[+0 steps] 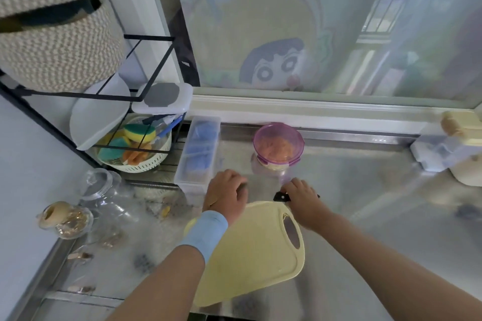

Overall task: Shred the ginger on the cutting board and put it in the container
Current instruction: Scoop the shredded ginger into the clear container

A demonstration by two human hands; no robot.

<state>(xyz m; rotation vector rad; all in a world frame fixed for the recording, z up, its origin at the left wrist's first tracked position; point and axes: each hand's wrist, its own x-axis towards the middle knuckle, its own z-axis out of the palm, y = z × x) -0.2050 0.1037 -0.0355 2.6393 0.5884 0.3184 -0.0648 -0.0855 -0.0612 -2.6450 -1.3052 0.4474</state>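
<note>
Head view, looking down over a kitchen corner. Window [339,21] across the back, frosted, printed with a cartoon figure. Below it a steel tabletop [365,190] fills the lower frame.

Far left: a large woven basket [57,41] with a dark handle sits on top of a black wire rack [148,37]. Under the rack stands a white colander [146,161] holding sponges.

Centre, near edge: pale yellow cutting board [250,250] lies flat on the tabletop, with its handle slot on the right side. Most of its surface shows bare. Both forearms reach in from the bottom.

Clear oblong box [198,154] with blue contents stands just left of the hands, its long side running away from the camera.

Round container [278,144] with a purple clip lid stands on the tabletop behind the hands, near the window ledge. The lid is on and something orange shows inside.

Left hand [225,197], with a blue wristband [206,232], sits palm down at the board's far left edge, fingers bent down. Cannot tell what its grip has, if anything.

Right hand [303,197] is at the board's far right corner, grip closed round a black handle [281,197], one end poking out to the left.

Two glass jars [66,219] stand at the left edge.

The ginger cannot be picked out, and the hands cover the board's far edge.
</note>
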